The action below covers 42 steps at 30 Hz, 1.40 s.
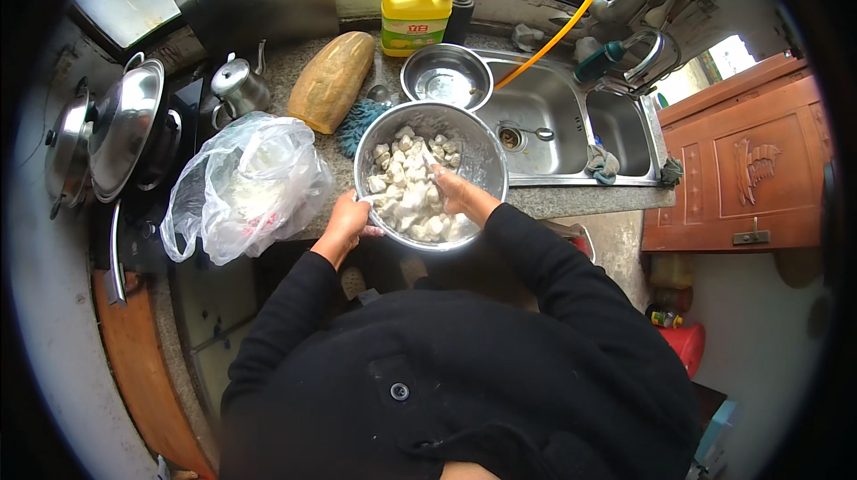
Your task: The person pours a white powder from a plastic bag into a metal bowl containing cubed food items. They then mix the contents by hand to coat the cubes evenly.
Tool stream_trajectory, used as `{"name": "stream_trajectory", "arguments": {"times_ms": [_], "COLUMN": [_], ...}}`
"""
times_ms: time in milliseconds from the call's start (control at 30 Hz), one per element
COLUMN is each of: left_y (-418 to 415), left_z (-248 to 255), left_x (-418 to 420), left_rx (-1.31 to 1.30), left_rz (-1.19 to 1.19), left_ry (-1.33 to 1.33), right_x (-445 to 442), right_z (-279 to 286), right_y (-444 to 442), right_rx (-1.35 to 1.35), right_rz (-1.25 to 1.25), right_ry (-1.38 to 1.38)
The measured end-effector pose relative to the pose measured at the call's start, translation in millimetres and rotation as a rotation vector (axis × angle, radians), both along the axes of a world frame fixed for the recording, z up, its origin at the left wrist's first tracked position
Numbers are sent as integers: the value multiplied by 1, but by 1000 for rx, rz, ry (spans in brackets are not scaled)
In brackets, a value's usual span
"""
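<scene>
A large stainless steel bowl [497,169] sits at the counter's front edge, its near side reaching past it. Inside are many white, flour-coated chunks of food [408,189]. My left hand [348,219] grips the bowl's left rim, thumb on top and fingers below. My right hand [452,189] is inside the bowl on the right, its fingertips among the coated chunks; whether they close on a piece cannot be told. White powder clings to the bowl's inner wall. Left of the bowl lies a clear plastic bag [251,185] with white powder in it.
Behind the bowl stand a smaller steel basin [447,55], a yellow detergent jug [415,21] and a large cut gourd [335,78]. A blue scrubbing cloth [358,125] lies beside them. A double sink [542,112] is at right. Lidded pans [127,132] and a metal kettle [241,85] stand at left.
</scene>
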<state>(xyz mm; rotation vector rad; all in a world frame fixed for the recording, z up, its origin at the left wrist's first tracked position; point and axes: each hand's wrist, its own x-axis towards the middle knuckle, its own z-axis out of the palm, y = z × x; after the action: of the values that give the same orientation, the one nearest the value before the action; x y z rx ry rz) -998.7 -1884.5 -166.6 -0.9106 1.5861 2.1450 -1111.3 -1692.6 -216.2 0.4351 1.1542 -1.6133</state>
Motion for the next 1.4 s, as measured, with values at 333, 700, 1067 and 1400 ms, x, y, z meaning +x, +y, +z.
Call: {"name": "stream_trajectory", "arguments": {"times_ms": [333, 700, 1067, 1400], "left_y": [-7, -10, -2, -8], "left_z": [-4, -4, -2, -7], "left_x": [5, 7, -1, 4], "left_rx": [-6, 19, -14, 0], "left_rz": [-41, 16, -51, -19], "left_ry": [-28, -57, -30, -37], "right_x": [-64, -42, -75, -81], "right_z": [67, 29, -39, 61], "right_y": [6, -38, 9, 34], "right_rx": [231, -65, -813, 237], "right_rz": [445, 241, 347, 404], "right_ry": [977, 384, 22, 784]}}
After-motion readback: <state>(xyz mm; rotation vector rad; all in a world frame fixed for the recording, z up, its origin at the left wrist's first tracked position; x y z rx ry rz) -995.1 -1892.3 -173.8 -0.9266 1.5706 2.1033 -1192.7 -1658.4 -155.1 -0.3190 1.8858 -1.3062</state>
